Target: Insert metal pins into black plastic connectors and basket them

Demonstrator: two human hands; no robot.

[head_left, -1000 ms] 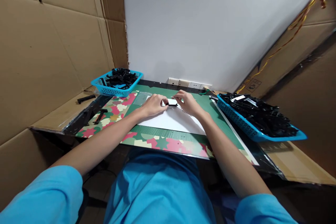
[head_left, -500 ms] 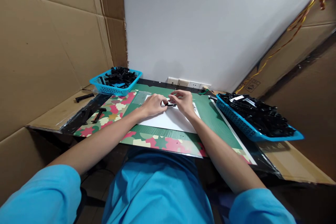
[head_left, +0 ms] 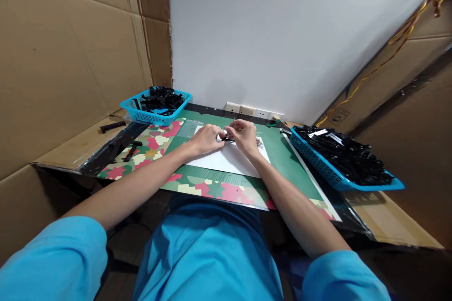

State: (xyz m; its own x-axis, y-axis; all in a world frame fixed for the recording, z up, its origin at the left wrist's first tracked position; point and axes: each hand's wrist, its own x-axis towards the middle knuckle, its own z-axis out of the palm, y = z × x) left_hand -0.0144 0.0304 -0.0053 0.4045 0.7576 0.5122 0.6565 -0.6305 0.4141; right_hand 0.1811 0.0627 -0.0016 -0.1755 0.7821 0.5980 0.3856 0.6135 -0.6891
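Over the white paper [head_left: 226,162], my left hand [head_left: 206,140] pinches a small black plastic part [head_left: 228,139] between thumb and fingers. My right hand [head_left: 245,137] is closed just above that part, its fingertips pressed together on a thin, stick-like tool whose kind I cannot make out. The tool's upper end pokes up past the fingers; its lower end is hidden. Beside the right wrist, a patch of tiny dark bits [head_left: 260,144] lies on the paper.
A blue basket [head_left: 141,116] of black parts stands back left, another blue basket [head_left: 330,176] on the right. Loose black parts [head_left: 132,150] lie on the patterned mat at left, one more black piece [head_left: 113,126] on the cardboard. Wall sockets [head_left: 247,110] line the back edge.
The right hand has dipped slightly toward the black part and the left hand. The left hand keeps its pinch. The whole view has shifted a little.
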